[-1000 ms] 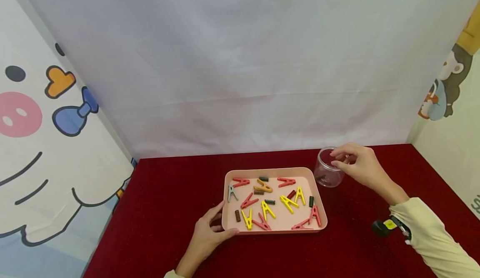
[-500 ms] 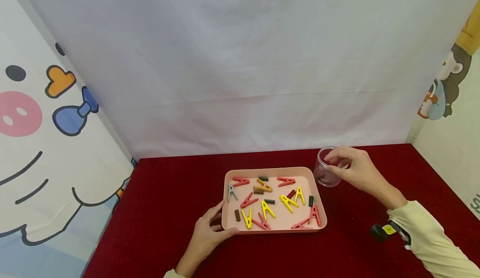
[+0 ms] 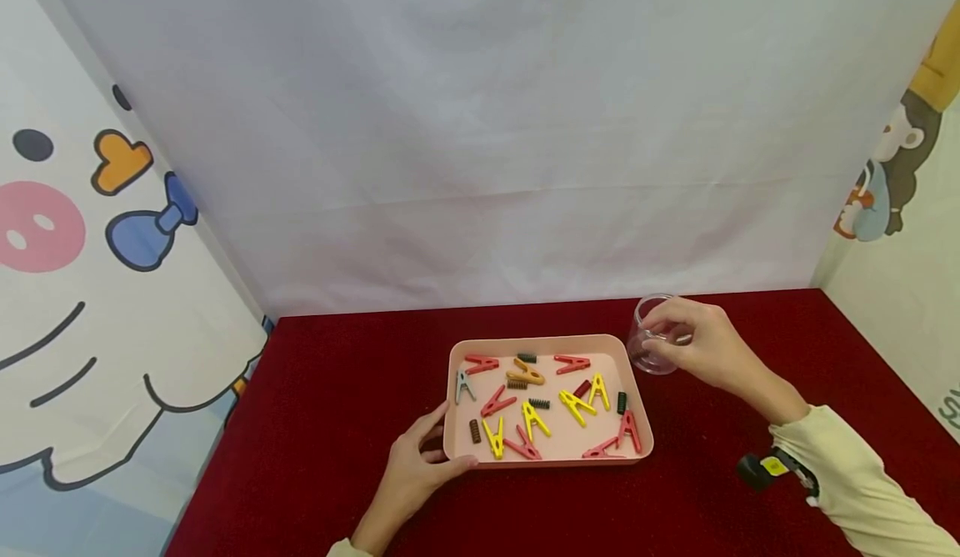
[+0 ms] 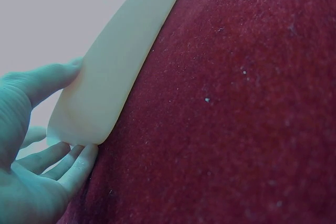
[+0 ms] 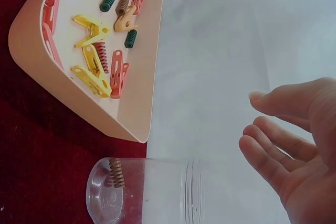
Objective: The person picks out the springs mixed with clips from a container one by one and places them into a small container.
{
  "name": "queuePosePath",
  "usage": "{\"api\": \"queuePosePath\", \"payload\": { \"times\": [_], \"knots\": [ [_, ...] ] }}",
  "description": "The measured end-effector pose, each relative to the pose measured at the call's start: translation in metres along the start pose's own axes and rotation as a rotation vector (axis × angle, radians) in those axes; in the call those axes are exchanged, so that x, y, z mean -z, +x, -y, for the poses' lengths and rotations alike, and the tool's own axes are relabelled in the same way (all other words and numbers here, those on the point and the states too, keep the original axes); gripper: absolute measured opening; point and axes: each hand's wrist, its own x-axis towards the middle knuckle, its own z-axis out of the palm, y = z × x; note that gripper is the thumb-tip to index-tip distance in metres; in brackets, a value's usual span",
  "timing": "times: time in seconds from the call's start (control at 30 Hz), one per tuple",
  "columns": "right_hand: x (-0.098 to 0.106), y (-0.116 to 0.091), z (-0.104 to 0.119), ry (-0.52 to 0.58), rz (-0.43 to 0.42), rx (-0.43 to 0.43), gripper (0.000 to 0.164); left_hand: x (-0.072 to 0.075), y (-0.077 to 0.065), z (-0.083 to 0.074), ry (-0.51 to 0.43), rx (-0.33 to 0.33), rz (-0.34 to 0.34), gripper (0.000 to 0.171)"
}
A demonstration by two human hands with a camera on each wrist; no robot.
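Note:
My left hand (image 3: 416,457) holds the front left corner of a pink tray (image 3: 555,463), thumb against the near wall and fingers along the left side. The left wrist view shows its thumb and fingertips against the tray wall (image 4: 105,87). Clothespins lie in the tray, among them a yellow clothespin (image 3: 577,408) and a red clothespin (image 3: 498,403), with coil springs such as a dark green spring (image 3: 622,403). My right hand (image 3: 708,344) is at the mouth of a clear jar (image 3: 651,361), fingers loosely bent and apart, nothing between them. A brown spring (image 5: 116,173) sits inside the jar.
The tray and jar stand on a dark red cloth (image 3: 337,407). Behind rises a pale curtain (image 3: 480,165), with printed panels at left and right. A dark device (image 3: 759,470) hangs from the right wrist.
My right hand has moved a little to the left and down over the jar's mouth. The left hand and the tray have stayed in place.

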Motion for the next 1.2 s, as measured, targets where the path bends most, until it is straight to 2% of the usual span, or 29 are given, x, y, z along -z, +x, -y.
{"api": "queuePosePath", "payload": {
  "times": [0.33, 0.53, 0.6, 0.7, 0.93, 1.2],
  "knots": [
    [-0.006, -0.001, 0.003, -0.011, 0.049, 0.024, 0.025, 0.002, -0.001, -0.002, -0.006, -0.007, 0.005, 0.081],
    [-0.011, -0.001, 0.005, -0.010, 0.067, 0.057, 0.028, 0.005, -0.009, -0.029, -0.037, 0.001, 0.027, 0.079],
    [-0.013, -0.001, 0.006, -0.007, 0.074, 0.060, 0.028, 0.005, -0.010, -0.033, -0.041, -0.004, 0.028, 0.079],
    [-0.016, -0.001, 0.006, 0.001, 0.091, 0.058, 0.027, 0.005, -0.008, -0.027, -0.048, -0.015, 0.021, 0.079],
    [-0.020, -0.003, 0.007, -0.007, 0.132, 0.045, 0.025, 0.001, -0.001, -0.001, -0.021, -0.009, 0.004, 0.081],
    [-0.025, -0.004, 0.008, -0.044, 0.186, 0.001, 0.023, 0.001, 0.000, 0.001, -0.004, -0.022, -0.005, 0.082]
  ]
}}
